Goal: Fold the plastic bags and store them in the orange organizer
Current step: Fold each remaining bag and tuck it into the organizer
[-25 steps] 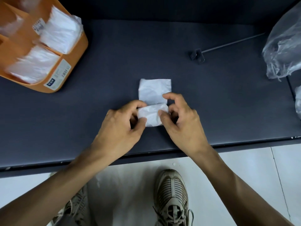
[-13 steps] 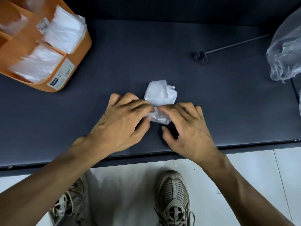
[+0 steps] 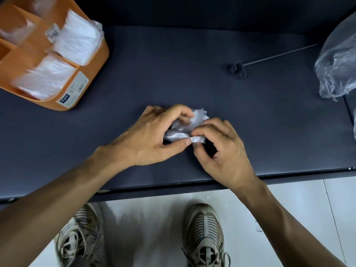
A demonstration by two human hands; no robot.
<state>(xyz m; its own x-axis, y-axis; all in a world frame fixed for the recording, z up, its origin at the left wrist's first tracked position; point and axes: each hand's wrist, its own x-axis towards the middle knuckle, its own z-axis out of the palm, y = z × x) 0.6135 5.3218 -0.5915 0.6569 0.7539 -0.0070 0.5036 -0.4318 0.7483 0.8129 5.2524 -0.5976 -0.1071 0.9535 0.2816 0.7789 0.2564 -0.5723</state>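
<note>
- The orange organizer (image 3: pixel 96 60) stands at the far left of the dark table (image 3: pixel 173 64). It carries two stickers: a white label (image 3: pixel 74 89) on its outer wall with a dark blue block and barcode-like marks, and a smaller barcode tag (image 3: pixel 51 33) on an inner divider. The print on both is too small and blurred to read.
- Folded white bags (image 3: pixel 77 39) stick up out of the organizer's near compartments; a second bundle (image 3: pixel 44 78) fills the one beside it.
- The plastic bag (image 3: pixel 185 128) being worked lies near the table's front edge, in the middle. It is thin, translucent white and crinkled, bunched into a small compact wad with a ruffled upper corner.
- The left hand (image 3: pixel 154 135) has its fingers curled over the wad's left side, its thumb tip pressed against the lower edge.
- The right hand (image 3: pixel 219 149) pinches the wad's right end between its thumb and curled forefinger.
- The two hands meet at the bag, thumbs nearly touching.
- A loose heap of clear plastic bags (image 3: pixel 337 64) sits at the table's right edge, well apart from the hands.
- A thin metal rod with a small bracket (image 3: pixel 238 69) lies on the table's far right part.
- Two worn striped sneakers (image 3: pixel 204 236) stand on the pale floor below.
</note>
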